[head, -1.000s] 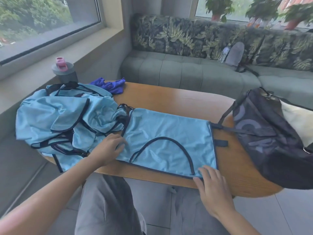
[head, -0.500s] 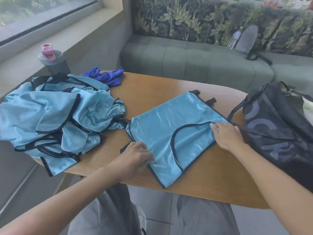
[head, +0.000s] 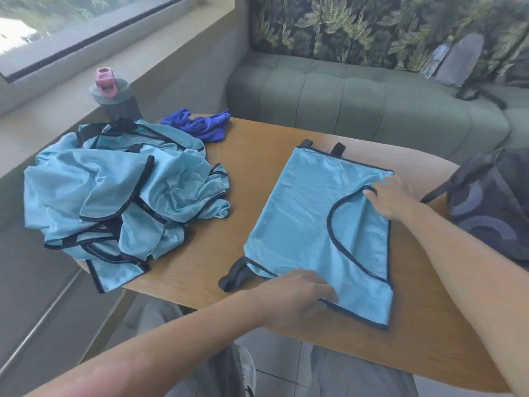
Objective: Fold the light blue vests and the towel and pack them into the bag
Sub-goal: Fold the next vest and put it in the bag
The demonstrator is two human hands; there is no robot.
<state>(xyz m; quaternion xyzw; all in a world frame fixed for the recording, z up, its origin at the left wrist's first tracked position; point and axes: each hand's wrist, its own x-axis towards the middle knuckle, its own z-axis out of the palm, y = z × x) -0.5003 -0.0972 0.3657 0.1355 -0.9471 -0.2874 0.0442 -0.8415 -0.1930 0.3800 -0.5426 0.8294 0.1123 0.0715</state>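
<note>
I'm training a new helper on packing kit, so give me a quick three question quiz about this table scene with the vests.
1. True or false: the dark bag lies at the table's right end.
2. Which item lies nearest the grey bottle? A) the purple towel B) the pile of unfolded vests C) the bag
3. What do the left hand and right hand rest on?

Key:
1. True.
2. B; the pile's far edge lies right in front of the bottle.
3. The flattened vest on the wooden table, left at its near edge, right at its right side.
</note>
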